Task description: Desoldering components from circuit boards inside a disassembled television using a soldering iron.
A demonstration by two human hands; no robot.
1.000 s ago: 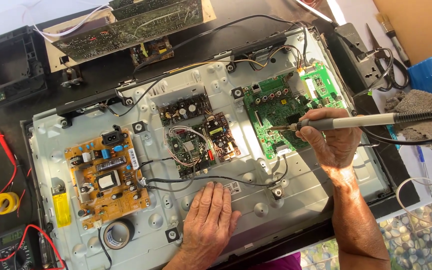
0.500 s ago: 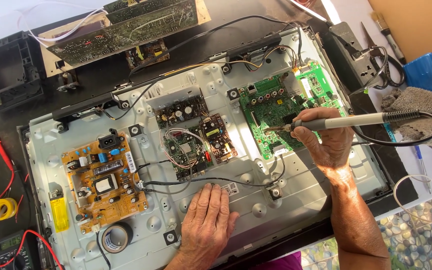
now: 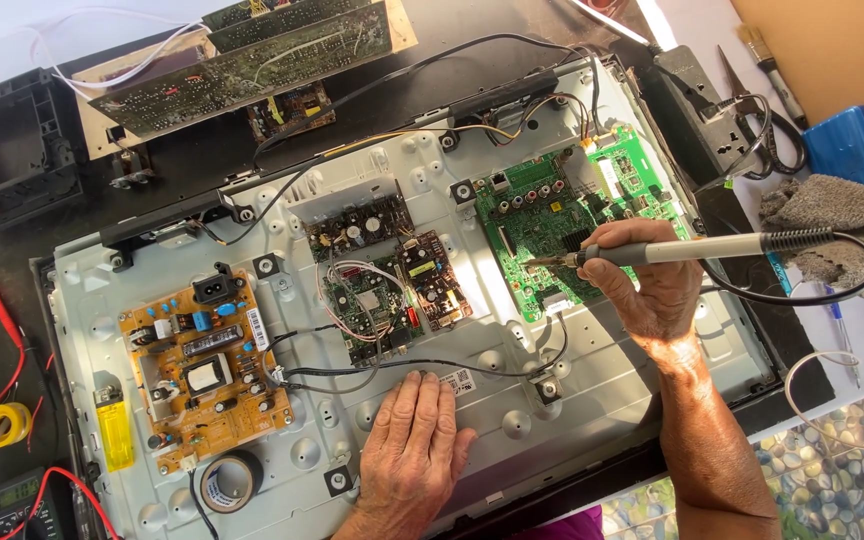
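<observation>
Gripping one soldering iron (image 3: 712, 247) over one green board (image 3: 552, 215), right hand (image 3: 652, 285); left hand (image 3: 412, 445) lies flat, released, on one metal chassis (image 3: 632, 370).

— What sort of place is this?
— An electronics repair bench. A flat-screen set lies opened, its metal back panel (image 3: 592, 400) bare, with a green circuit board (image 3: 552, 215) and a brown power board (image 3: 202, 370) exposed.
— Anything else?
— Loose circuit boards (image 3: 252, 60) at the top, a multimeter (image 3: 17, 495) with red leads, black tape (image 3: 227, 482), scissors (image 3: 762, 130), a brush (image 3: 767, 60).
</observation>
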